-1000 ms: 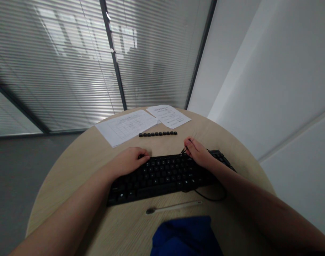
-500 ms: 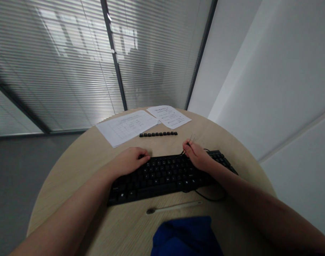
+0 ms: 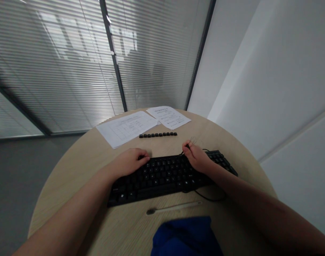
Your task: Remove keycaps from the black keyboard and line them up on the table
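Slatted blinds (image 3: 58, 71) rise behind the far edge of the table, and a pale wall (image 3: 280, 71) stands along its right side. Grey floor (image 3: 18, 177) shows past the left edge. The round wooden table (image 3: 69, 160) carries everything else, though whether the blue cloth (image 3: 186, 236) over its near edge lies on it cannot be told.

The person's left forearm (image 3: 79, 199) comes in over the near left edge, and the right forearm (image 3: 248, 195) over the near right, crossing the keyboard and hiding some of its keys. The black keyboard (image 3: 157, 174) lies across the middle of the table, a little aslant, its left end closer to the near edge. Two printed sheets (image 3: 125, 128) lie by the far edge, their neighbouring corners meeting.

The hands are apart. The left hand (image 3: 130, 161) rests on the keyboard's far left part, fingers curled; how firmly they grip is unclear. The right hand (image 3: 196, 156), above the keyboard's far side, is closed around a small wire tool (image 3: 188, 145), whose thin wires point toward the table's far edge.

A pale-handled brush (image 3: 178, 206) lies between keyboard and cloth. A black cable (image 3: 209, 199) loops out beside the keyboard's near side. Small loose keys (image 3: 158, 134) sit in a row between sheets and keyboard.
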A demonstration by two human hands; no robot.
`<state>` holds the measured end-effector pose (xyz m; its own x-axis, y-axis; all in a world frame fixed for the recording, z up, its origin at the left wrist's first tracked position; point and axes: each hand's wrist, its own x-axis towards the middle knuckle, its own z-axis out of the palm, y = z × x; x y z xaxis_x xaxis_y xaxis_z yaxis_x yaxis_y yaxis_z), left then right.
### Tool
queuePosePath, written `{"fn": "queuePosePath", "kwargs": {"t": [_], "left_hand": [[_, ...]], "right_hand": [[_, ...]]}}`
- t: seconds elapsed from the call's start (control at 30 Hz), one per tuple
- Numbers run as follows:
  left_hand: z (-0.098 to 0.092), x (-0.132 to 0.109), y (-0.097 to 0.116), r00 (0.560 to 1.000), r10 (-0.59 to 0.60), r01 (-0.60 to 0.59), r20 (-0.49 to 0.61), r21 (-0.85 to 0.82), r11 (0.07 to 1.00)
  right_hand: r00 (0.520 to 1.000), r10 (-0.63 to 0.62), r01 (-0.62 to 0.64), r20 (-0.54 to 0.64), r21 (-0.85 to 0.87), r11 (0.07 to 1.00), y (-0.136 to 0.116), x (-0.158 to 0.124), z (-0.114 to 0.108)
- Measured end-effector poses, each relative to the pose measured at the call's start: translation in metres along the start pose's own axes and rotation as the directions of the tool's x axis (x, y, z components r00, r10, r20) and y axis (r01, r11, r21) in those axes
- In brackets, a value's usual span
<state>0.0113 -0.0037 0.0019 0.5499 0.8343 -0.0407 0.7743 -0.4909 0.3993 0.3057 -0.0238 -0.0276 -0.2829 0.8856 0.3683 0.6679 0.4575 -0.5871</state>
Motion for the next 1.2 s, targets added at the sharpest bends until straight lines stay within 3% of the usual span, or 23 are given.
{"fn": "queuePosePath", "kwargs": {"t": [0.27,0.33,0.5,0.57,0.77,0.9,0.97,1.07,1.2], "left_hand": [[0.003,0.001,-0.004,1.000,0.010,-0.011,-0.018,-0.014,1.000],[0.004,0.001,-0.004,1.000,0.016,-0.016,-0.020,-0.017,1.000],[0.004,0.001,-0.004,1.000,0.018,-0.018,-0.020,-0.001,1.000],[0.004,0.001,-0.004,1.000,0.012,-0.012,-0.020,0.004,1.000],[0.001,-0.001,0.006,0.997,-0.001,0.005,-0.072,0.058,0.998],[-0.002,-0.009,0.036,0.963,-0.046,0.070,-0.265,0.085,0.994],[-0.001,-0.012,0.052,0.951,-0.023,0.026,-0.309,0.005,1.000],[0.004,-0.015,0.066,0.945,-0.005,-0.027,-0.326,-0.094,0.995],[0.007,-0.016,0.071,0.951,-0.022,-0.039,-0.307,-0.191,0.981]], "right_hand": [[0.997,-0.026,0.022,-0.070,-0.060,0.998,0.003,-0.005,0.003],[0.995,-0.023,0.021,-0.092,-0.027,0.999,0.006,-0.005,0.004],[0.950,0.088,-0.033,-0.300,0.184,0.982,0.017,-0.002,0.006],[0.951,0.073,-0.025,-0.300,0.162,0.986,0.016,0.000,0.006],[0.958,-0.211,0.191,-0.196,-0.115,0.975,0.002,-0.004,0.001],[0.926,-0.370,0.350,-0.072,-0.194,0.916,-0.003,-0.007,0.000],[0.907,-0.421,0.407,-0.011,-0.227,0.885,-0.006,-0.008,-0.002],[0.857,-0.513,0.508,0.056,-0.261,0.821,-0.017,-0.011,-0.006],[0.745,-0.664,0.659,0.061,-0.219,0.720,-0.041,-0.019,-0.008]]}}
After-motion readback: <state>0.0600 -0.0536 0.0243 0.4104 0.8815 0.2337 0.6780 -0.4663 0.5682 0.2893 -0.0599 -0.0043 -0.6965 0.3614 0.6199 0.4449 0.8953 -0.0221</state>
